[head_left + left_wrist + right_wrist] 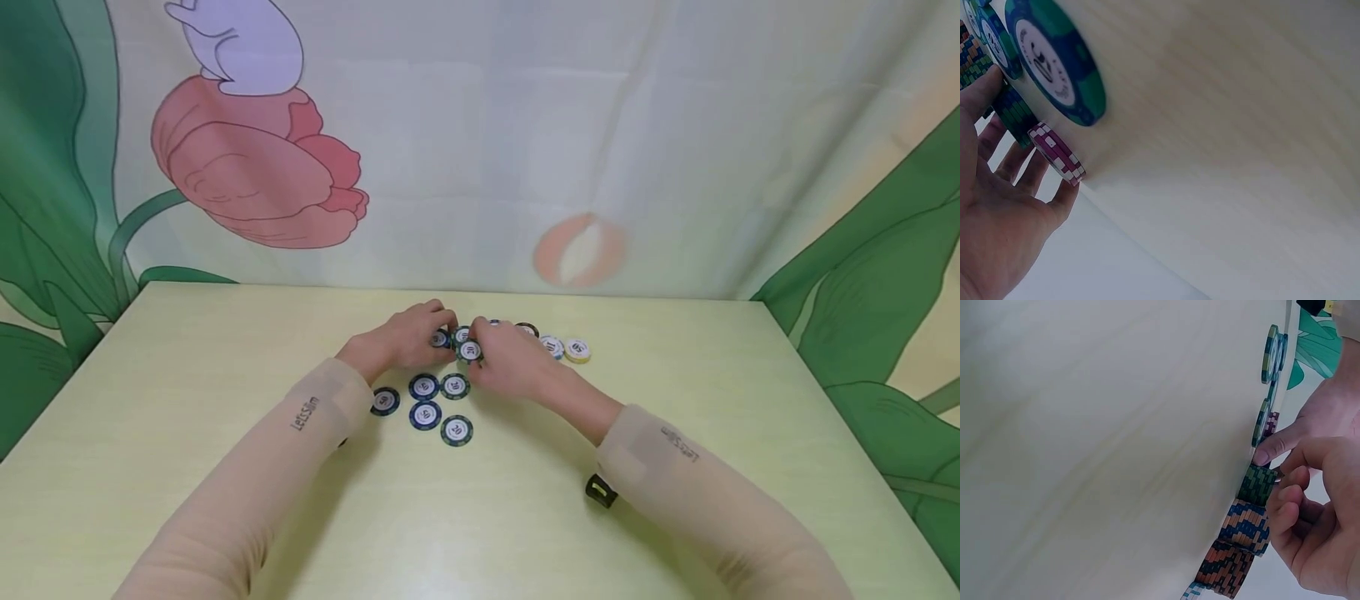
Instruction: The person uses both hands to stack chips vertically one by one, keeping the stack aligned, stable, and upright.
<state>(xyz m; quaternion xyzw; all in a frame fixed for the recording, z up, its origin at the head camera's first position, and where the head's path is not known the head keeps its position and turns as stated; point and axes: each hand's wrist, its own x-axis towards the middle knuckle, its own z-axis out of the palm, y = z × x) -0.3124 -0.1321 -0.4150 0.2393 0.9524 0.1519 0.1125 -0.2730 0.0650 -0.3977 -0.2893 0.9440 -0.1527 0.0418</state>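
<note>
My left hand (408,337) curls round a stack of blue poker chips (440,338), thumb on the near side and fingers behind. My right hand (517,358) pinches a green poker chip (470,351) marked 20, just in front of the green stack's top (462,335). The right wrist view shows this green stack (1257,484) side-on, between both hands. A short stack of purple and white chips (1057,153) stands by my left little finger in the left wrist view.
Nearer me lie blue chips (425,415) and green chips (457,431). To the right are a dark-rimmed stack (528,328), a white-and-blue stack (552,347) and a yellow-edged stack (577,349). A black clip-like piece (601,490) shows under my right sleeve. A printed curtain (465,167) hangs behind the table.
</note>
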